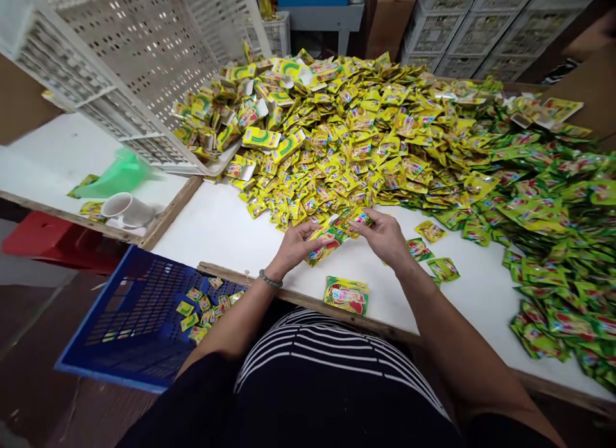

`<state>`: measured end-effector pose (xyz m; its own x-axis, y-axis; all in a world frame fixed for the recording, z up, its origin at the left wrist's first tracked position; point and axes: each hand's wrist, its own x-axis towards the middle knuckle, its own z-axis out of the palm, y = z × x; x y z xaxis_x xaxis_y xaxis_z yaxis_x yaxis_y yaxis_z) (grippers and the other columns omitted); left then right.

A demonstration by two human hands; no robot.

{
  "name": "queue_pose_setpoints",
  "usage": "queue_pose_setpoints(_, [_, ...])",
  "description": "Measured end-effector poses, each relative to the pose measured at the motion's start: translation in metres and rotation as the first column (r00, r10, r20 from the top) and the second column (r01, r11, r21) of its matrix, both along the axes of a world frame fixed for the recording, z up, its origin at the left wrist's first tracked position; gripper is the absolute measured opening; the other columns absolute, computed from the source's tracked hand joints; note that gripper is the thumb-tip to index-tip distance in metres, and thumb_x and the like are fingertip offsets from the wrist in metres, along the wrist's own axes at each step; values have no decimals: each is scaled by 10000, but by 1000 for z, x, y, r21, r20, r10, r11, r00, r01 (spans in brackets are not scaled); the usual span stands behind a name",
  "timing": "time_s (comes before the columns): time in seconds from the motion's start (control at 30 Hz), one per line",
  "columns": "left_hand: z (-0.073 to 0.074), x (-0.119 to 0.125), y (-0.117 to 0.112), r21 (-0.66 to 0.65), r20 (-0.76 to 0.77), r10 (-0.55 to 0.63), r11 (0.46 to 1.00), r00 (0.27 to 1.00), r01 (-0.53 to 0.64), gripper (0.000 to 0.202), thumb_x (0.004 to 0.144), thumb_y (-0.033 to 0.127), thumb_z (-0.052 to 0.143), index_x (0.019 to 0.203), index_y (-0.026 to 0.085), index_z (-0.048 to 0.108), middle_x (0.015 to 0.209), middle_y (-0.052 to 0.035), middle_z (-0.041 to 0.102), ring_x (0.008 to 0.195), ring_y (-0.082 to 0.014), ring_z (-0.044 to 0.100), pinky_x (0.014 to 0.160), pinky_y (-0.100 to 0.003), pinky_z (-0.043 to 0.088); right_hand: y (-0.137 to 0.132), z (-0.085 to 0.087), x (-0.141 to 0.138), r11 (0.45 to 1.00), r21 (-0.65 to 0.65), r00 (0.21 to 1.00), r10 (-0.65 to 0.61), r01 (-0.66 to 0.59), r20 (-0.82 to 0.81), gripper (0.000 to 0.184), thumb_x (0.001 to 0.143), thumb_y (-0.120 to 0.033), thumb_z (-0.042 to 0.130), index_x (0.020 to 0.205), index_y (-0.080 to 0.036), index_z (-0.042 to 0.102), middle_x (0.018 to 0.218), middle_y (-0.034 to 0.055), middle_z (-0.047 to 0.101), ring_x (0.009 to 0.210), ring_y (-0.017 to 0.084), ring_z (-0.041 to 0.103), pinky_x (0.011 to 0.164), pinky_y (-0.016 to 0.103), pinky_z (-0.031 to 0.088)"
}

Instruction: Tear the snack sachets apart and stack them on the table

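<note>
My left hand (296, 249), a beaded bracelet at its wrist, is closed on a small yellow-green box (327, 242) tilted above the white table. In my right hand (386, 239) a yellow sachet (359, 220) is pinched between thumb and fingers, held against the upper end of the box; whether it is partly inside, I cannot tell. Another box (345, 296) lies flat at the table's front edge, below my hands. A few loose sachets (443, 269) rest right of my right hand. Just beyond both hands begins a large pile of yellow sachets (375, 133).
Green sachets (568, 242) are heaped on the right. A white crate (139, 56) lies tipped at left, small cartons (262, 137) spilling from its mouth. A blue basket (129, 313) with several boxes stands below the edge. A mug (126, 208) and green scoop-like item (118, 176) sit left.
</note>
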<state>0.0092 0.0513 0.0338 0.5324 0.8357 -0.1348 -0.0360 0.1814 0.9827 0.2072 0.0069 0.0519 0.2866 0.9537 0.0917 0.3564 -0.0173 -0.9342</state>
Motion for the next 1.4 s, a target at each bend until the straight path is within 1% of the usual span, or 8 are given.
queue_pose_setpoints(0.1, [-2,1,-2,-48,18,-63,997,998,63,398,599,380,850,882,131,721,817,-40,735,676,-127,642,653,-241,491,-4,-2,-1,997,68,996,17,-23,82,320,709,-498,701,715,-179,685,725,24,635,751,186,556,723,329,448])
queue_pose_setpoints(0.23, [-1,6,-7,-73,54,-92,993,994,96,418,604,397,844,897,123,726,838,-50,743,697,-137,655,670,-255,503,-1,-3,-7,1000,26,996,-12,14,-93,406,650,-543,743,800,-169,685,737,21,636,685,167,540,653,316,444])
queue_pose_setpoints(0.4, [-1,13,-14,-180,128,14,984,992,9,422,553,349,875,855,135,672,797,-19,735,701,-130,667,714,-273,520,-4,-10,-17,987,32,988,-156,156,4,406,655,-570,743,727,-179,658,704,9,595,666,154,507,670,326,439])
queue_pose_setpoints(0.67, [-1,12,-17,-281,158,-9,958,987,54,479,542,288,884,935,133,658,750,16,722,641,-101,655,680,-236,514,-19,-22,-19,983,144,946,66,-117,317,327,877,-468,569,684,-230,684,999,81,644,1046,262,520,984,478,361])
queue_pose_setpoints(0.9, [-5,10,-21,-291,166,69,957,984,-18,496,529,310,884,925,134,644,791,-9,735,659,-131,671,665,-254,523,-24,-19,-25,973,214,934,7,-89,357,273,883,-453,577,788,-256,740,1056,78,635,1091,270,503,1024,508,326])
queue_pose_setpoints(1.03, [-6,13,-26,-269,138,97,962,986,-57,637,548,360,873,1065,166,554,714,17,711,566,-120,639,573,-224,492,-26,-25,-28,986,99,969,112,-137,222,370,879,-534,543,731,-257,740,1037,77,650,1136,271,490,1019,482,369])
queue_pose_setpoints(1.13, [-3,14,-29,-192,142,158,973,977,-129,695,628,396,828,1181,212,448,706,35,691,555,-113,627,557,-213,479,-29,-28,-29,997,59,998,52,-50,-27,344,830,-547,604,946,-245,718,1020,66,654,1016,232,569,899,410,469])
queue_pose_setpoints(1.4, [-1,4,-29,-100,96,81,992,992,-72,470,686,470,768,994,202,536,641,56,601,504,-77,528,496,-191,396,-34,-25,-42,985,-11,963,166,-173,-212,340,777,-547,635,818,-212,676,744,16,641,709,164,584,688,310,495])
